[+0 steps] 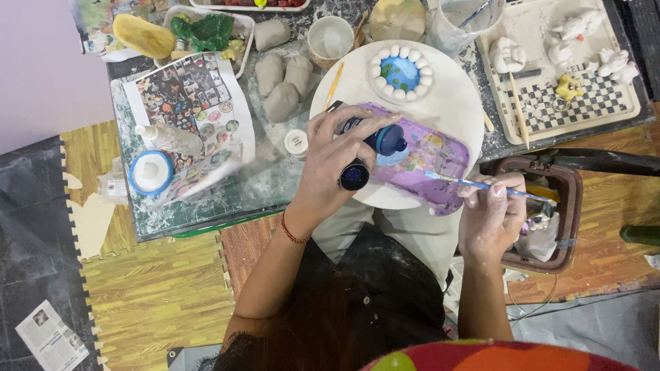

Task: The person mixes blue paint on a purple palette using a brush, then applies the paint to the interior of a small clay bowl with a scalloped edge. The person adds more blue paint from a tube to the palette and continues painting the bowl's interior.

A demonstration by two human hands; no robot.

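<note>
Centre frame: dark blue paint bottle [375, 137] is gripped, tipped, by left hand [330, 168] over purple palette [426, 161], bottle's loose cap [354, 174] held in same hand; thin blue paintbrush [481, 184] is pinched by right hand [491, 216], right of centre, tip on palette

— Where's the palette [426, 161]?
— On the round board [450, 103], behind the hands; a clay ring [400, 71] sits farther back on it.
— And the clay lumps [283, 81]?
— Left of the board (cup [330, 40] behind them); tray [622, 110] right.
</note>
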